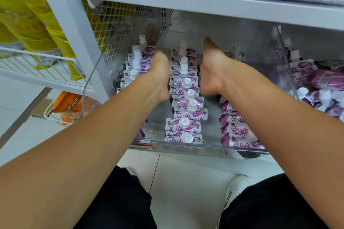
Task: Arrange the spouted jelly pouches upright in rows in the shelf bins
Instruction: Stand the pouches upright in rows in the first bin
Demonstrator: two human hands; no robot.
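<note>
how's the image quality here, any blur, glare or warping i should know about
Head view: wide-angle warp bows the shelf edge and stretches both forearms; the middle row of pouches is fairly sharp, the left hand and right hand slightly soft; the clear bin wall hazes the loose pouches behind it.

The shelf above [204,3] caps the clear bin [186,144] closely, leaving a low opening at the front. Between the middle pouch row [186,98] and the right row [236,126] runs a bare lane. A clear divider [284,65] walls off the right side.
</note>
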